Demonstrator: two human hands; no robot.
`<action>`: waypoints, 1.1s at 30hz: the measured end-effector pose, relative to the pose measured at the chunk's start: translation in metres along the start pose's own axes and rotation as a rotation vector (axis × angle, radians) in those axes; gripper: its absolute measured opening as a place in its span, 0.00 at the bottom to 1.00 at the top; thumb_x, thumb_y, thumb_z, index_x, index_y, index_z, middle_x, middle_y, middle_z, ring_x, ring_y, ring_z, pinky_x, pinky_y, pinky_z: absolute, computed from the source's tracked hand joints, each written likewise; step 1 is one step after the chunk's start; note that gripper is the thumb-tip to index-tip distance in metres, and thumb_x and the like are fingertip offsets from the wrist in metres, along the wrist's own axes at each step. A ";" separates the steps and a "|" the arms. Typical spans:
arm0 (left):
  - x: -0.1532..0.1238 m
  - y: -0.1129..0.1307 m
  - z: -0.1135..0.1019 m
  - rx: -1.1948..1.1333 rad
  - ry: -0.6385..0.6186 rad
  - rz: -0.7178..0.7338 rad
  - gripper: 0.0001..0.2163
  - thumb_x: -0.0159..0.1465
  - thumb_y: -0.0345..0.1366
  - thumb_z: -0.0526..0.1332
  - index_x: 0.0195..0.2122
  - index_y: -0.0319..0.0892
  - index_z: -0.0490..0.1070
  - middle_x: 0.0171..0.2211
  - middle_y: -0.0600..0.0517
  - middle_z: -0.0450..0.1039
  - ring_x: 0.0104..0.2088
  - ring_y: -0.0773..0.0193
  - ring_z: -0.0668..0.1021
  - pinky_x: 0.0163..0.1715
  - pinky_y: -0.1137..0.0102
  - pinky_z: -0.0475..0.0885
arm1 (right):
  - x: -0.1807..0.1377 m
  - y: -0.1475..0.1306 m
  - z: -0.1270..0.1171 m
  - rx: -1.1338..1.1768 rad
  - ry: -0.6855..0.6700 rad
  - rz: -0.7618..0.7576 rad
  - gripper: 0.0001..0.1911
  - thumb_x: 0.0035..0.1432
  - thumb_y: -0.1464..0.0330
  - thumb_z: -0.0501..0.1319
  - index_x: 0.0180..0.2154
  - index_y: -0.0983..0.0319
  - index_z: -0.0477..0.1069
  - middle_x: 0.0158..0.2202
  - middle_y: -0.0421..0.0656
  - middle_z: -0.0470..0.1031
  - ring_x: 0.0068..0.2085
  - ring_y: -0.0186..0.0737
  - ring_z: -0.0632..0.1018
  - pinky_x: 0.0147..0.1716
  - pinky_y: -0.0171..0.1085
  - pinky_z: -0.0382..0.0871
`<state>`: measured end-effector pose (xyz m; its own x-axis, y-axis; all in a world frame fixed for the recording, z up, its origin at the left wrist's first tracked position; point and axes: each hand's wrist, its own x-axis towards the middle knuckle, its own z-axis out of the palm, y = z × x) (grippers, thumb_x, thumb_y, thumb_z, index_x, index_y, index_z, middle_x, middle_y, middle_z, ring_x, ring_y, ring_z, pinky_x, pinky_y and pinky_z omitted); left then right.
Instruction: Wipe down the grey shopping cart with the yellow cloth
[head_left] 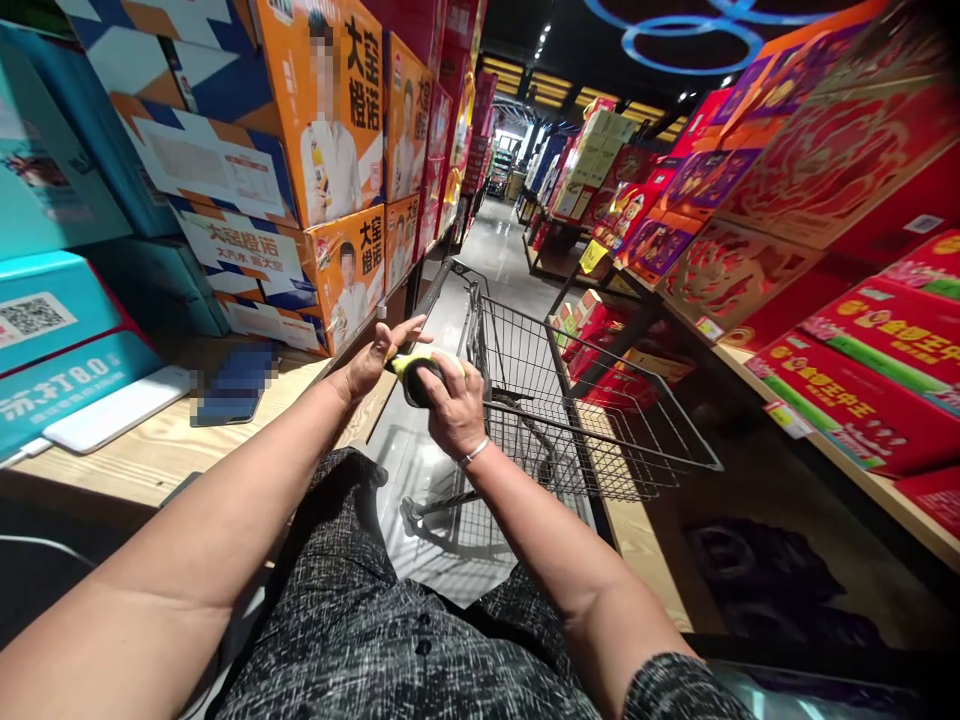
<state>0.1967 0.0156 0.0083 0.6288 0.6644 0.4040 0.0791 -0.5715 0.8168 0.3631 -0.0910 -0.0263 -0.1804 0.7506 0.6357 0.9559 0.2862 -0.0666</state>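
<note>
Black and yellow, the handheld tool (415,378) sits between your hands, just above the shopping cart (592,420). Your right hand (456,408) has its grip wrapped round the body, and your left hand (379,358) pinches the yellow end. It looks light, rigid and smooth, so hold it by the body.
</note>
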 end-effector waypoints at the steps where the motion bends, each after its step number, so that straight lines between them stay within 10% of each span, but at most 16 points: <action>1: 0.000 -0.001 -0.001 0.028 0.004 0.004 0.46 0.63 0.65 0.22 0.70 0.42 0.51 0.57 0.41 0.70 0.59 0.51 0.70 0.59 0.59 0.65 | 0.013 -0.007 -0.004 0.005 -0.025 0.013 0.30 0.60 0.75 0.56 0.62 0.49 0.65 0.67 0.41 0.58 0.63 0.51 0.59 0.61 0.52 0.59; 10: 0.009 -0.008 -0.017 0.604 -0.071 0.288 0.45 0.56 0.72 0.51 0.61 0.39 0.66 0.56 0.40 0.71 0.59 0.46 0.70 0.60 0.56 0.63 | -0.007 0.036 -0.016 0.150 -0.017 -0.077 0.26 0.60 0.78 0.53 0.58 0.58 0.69 0.63 0.47 0.64 0.58 0.43 0.66 0.58 0.44 0.63; 17: 0.009 -0.006 -0.021 0.886 -0.138 0.282 0.32 0.53 0.44 0.69 0.60 0.48 0.67 0.60 0.45 0.67 0.65 0.45 0.62 0.63 0.50 0.57 | -0.089 0.106 -0.030 0.049 -0.039 0.122 0.26 0.61 0.79 0.50 0.56 0.58 0.72 0.60 0.48 0.68 0.56 0.46 0.68 0.56 0.48 0.63; 23: 0.004 -0.009 -0.019 0.918 -0.102 0.268 0.40 0.54 0.35 0.67 0.68 0.45 0.53 0.64 0.42 0.60 0.66 0.46 0.60 0.62 0.52 0.60 | -0.044 0.047 0.002 0.029 0.126 -0.037 0.21 0.63 0.74 0.55 0.53 0.52 0.73 0.60 0.43 0.67 0.60 0.46 0.64 0.59 0.49 0.61; 28: -0.001 -0.009 -0.019 0.953 -0.023 0.133 0.27 0.65 0.36 0.56 0.66 0.41 0.55 0.65 0.43 0.61 0.67 0.54 0.61 0.65 0.56 0.56 | 0.027 -0.019 0.012 -0.052 0.134 -0.098 0.22 0.65 0.70 0.55 0.58 0.48 0.68 0.64 0.38 0.63 0.60 0.49 0.62 0.57 0.48 0.61; 33: 0.000 0.002 -0.020 1.068 -0.046 0.100 0.27 0.60 0.33 0.60 0.61 0.47 0.63 0.64 0.48 0.63 0.66 0.51 0.61 0.64 0.50 0.53 | 0.019 0.001 0.005 -0.030 0.104 -0.068 0.22 0.66 0.72 0.53 0.57 0.48 0.69 0.64 0.37 0.63 0.53 0.44 0.67 0.51 0.42 0.65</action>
<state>0.1810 0.0240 0.0187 0.6967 0.5850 0.4153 0.6469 -0.7625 -0.0113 0.3595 -0.0736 -0.0185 -0.2215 0.6638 0.7144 0.9491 0.3149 0.0017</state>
